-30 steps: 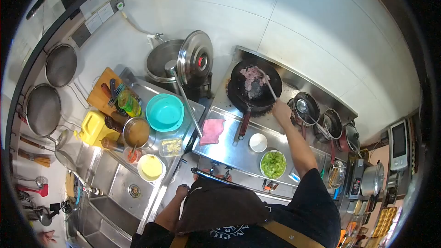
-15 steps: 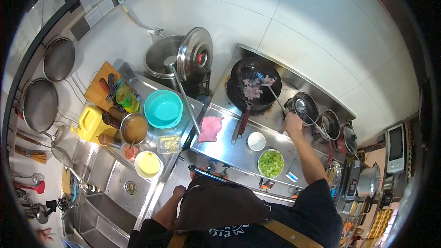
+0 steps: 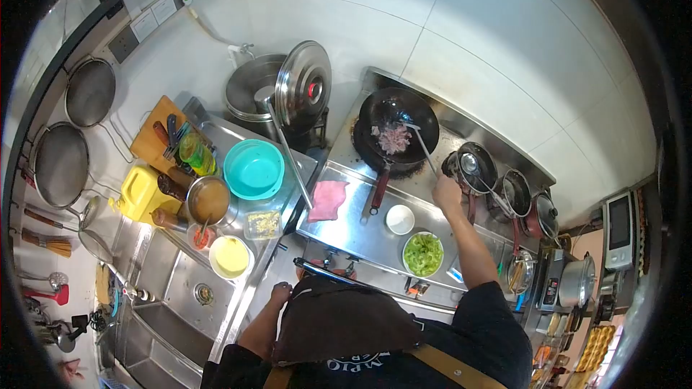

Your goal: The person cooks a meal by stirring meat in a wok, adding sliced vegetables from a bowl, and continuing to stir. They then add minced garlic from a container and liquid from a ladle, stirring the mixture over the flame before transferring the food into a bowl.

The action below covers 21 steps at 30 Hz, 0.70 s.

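My right hand [image 3: 447, 193] is closed around the handle of a spatula [image 3: 425, 148]. Its flat metal head rests inside a dark wok [image 3: 373, 109], at the right of a heap of sliced, partly browned meat [image 3: 393, 140]. The wok sits on the stove, its wooden handle pointing towards me. Low beside the apron, my left hand [image 3: 281, 294] hangs with curled fingers and nothing visible in it. Nearest the wok on the steel counter are a small white bowl [image 3: 400, 220], a bowl of chopped green vegetables [image 3: 423, 254] and a pink cloth [image 3: 328, 200].
Several pans, including a dark saucepan [image 3: 484, 162], stand right of the wok. At left are a turquoise basin [image 3: 254, 169], a pot of brown liquid [image 3: 209, 200], a yellow jug [image 3: 140, 194] and a sink [image 3: 173, 274]. A large stockpot [image 3: 238, 90] with its lid [image 3: 304, 90] stands behind.
My right hand has shifted slightly left and away from me with the spatula. The spatula head has moved left in the wok, and the meat is in a tighter heap.
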Motion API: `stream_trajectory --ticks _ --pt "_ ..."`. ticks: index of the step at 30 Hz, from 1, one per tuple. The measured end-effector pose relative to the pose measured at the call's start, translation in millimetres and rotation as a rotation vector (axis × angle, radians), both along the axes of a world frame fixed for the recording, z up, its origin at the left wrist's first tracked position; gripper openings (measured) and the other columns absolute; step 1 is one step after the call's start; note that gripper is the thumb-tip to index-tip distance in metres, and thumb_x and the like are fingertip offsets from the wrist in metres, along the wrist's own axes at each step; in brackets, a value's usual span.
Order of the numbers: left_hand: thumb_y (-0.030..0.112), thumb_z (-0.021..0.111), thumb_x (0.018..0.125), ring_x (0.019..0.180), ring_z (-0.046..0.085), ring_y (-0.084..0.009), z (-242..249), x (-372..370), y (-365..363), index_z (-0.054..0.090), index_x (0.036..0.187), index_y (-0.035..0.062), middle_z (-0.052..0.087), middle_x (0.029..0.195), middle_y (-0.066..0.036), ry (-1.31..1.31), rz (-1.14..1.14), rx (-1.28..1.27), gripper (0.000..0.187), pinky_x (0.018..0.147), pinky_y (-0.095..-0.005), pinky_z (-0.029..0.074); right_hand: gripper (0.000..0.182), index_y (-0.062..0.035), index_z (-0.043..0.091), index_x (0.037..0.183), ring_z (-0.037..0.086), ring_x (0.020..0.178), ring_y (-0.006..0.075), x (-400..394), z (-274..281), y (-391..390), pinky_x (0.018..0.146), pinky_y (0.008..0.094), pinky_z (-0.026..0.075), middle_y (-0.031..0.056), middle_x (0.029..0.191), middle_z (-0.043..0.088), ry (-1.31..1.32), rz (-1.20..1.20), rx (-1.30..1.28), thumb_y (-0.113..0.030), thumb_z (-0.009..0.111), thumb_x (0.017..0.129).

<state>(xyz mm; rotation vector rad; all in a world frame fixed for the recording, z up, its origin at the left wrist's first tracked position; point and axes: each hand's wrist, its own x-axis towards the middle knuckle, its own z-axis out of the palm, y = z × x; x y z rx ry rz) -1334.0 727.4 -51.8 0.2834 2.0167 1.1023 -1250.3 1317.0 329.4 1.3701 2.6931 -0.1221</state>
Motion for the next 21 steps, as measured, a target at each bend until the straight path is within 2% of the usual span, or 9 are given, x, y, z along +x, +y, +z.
stream_trajectory --ticks 2,4,7,10,13,16,19,20,21 --pt "0.016 0.059 0.083 0.063 0.063 -0.0238 -5.9 0.8 -16.1 0.068 0.083 -0.0007 0.066 0.077 -0.014 0.367 -0.387 -0.004 0.019 0.057 -0.0361 0.05 0.031 -0.0075 0.059 0.117 0.068 0.085 0.0408 -1.3 1.4 -8.6 0.076 0.0505 0.054 0.0229 0.089 0.069 -0.004 0.035 0.001 -0.012 0.051 0.088" --pt "0.017 0.06 0.082 0.062 0.062 -0.0231 -5.2 4.9 -22.0 0.067 0.082 -0.0004 0.065 0.075 -0.014 0.24 -0.282 0.026 0.018 0.056 -0.0362 0.049 0.029 -0.0067 0.057 0.115 0.068 0.083 0.0411 4.6 4.4 -31.1 0.074 0.0509 0.054 0.0226 0.088 0.069 -0.055 0.103 -0.002 -0.012 0.052 0.088" --pt "0.017 0.06 0.082 0.06 0.06 -0.0219 -4.8 8.5 -27.1 0.065 0.078 0.0008 0.064 0.072 -0.015 0.205 -0.219 0.055 0.018 0.055 -0.0367 0.048 0.029 -0.0077 0.056 0.116 0.068 0.084 0.041 21.2 0.6 -53.1 0.073 0.0522 0.053 0.023 0.089 0.069 -0.036 0.244 0.165 -0.013 0.05 0.088" --pt "0.019 0.06 0.084 0.057 0.059 -0.0223 -9.3 12.6 -34.4 0.066 0.077 0.0013 0.063 0.069 -0.013 0.298 -0.258 0.02 0.019 0.055 -0.0368 0.048 0.03 -0.0076 0.056 0.118 0.067 0.086 0.0416 12.8 -14.8 -45.2 0.076 0.0533 0.052 0.0232 0.09 0.069 -0.041 0.107 -0.051 -0.013 0.05 0.088" --pt "0.019 0.059 0.085 0.058 0.061 -0.0218 -30.2 3.7 -34.7 0.066 0.077 0.0007 0.065 0.073 -0.014 0.54 -0.523 -0.062 0.021 0.056 -0.0376 0.049 0.03 -0.0054 0.057 0.116 0.068 0.089 0.0397 -5.4 -57.3 -4.7 0.076 0.0513 0.052 0.0251 0.095 0.068 0.114 0.069 -0.077 -0.012 0.053 0.087" --pt "0.018 0.059 0.085 0.062 0.063 -0.0213 15.0 -4.8 -14.1 0.067 0.087 -0.0004 0.067 0.081 -0.015 0.118 -0.299 -0.091 0.02 0.058 -0.0366 0.05 0.033 -0.0035 0.061 0.116 0.068 0.09 0.038 -15.6 -70.9 37.0 0.078 0.0482 0.053 0.0274 0.096 0.067 0.208 0.196 -0.146 -0.011 0.055 0.085" --pt "0.017 0.059 0.085 0.065 0.064 -0.0218 23.1 -6.9 8.3 0.066 0.1 -0.0014 0.068 0.088 -0.015 -0.302 0.195 -0.019 0.024 0.059 -0.0347 0.052 0.037 -0.0019 0.065 0.113 0.066 0.084 0.042 -3.4 41.2 21.5 0.073 0.0457 0.051 0.0273 0.085 0.066 0.145 0.07 -0.517 -0.014 0.058 0.079" --pt "0.016 0.058 0.086 0.065 0.064 -0.0216 35.3 -10.3 13.6 0.063 0.109 -0.0015 0.067 0.087 -0.014 -0.347 0.215 -0.028 0.03 0.058 -0.0327 0.052 0.037 -0.0026 0.066 0.112 0.066 0.083 0.0407 4.9 52.6 28.6 0.074 0.0446 0.051 0.0267 0.084 0.066 0.099 0.184 -0.399 -0.014 0.059 0.078" --pt "0.017 0.058 0.085 0.067 0.064 -0.0231 42.3 -9.5 16.3 0.064 0.107 -0.0013 0.068 0.087 -0.015 -0.348 0.234 -0.042 0.029 0.06 -0.034 0.052 0.036 -0.0032 0.067 0.111 0.067 0.082 0.0394 9.9 63.3 35.2 0.074 0.0436 0.051 0.0262 0.084 0.066 0.056 0.299 -0.279 -0.015 0.06 0.077"
